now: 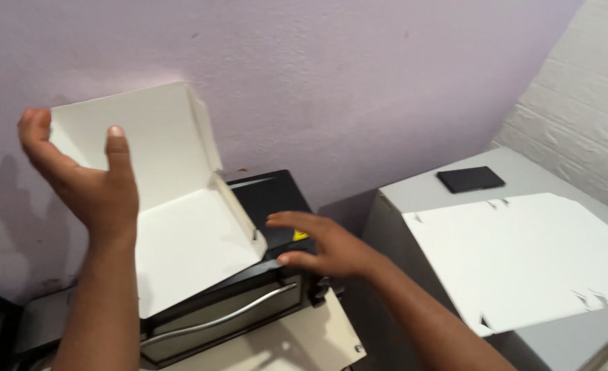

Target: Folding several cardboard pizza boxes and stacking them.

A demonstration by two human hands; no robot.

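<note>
In the left half of the frame a white cardboard box blank [180,227], partly folded, rests on top of a black oven-like appliance [262,199] with a metal handle bar [221,319] across its front. The appliance top serves as a flat base, so the lower panel lies level while the upper panel stands up against the lilac wall [352,75]. The left hand [91,185], at upper left, grips that raised panel, thumb in front and fingers behind, keeping it upright. The right hand [324,247], at centre, is open with fingers spread, holding nothing, its fingertips just beside the box's folded side flap. At right, another flat white blank [517,254] lies on a grey cabinet [420,189] near a small black pad [470,179].
</note>
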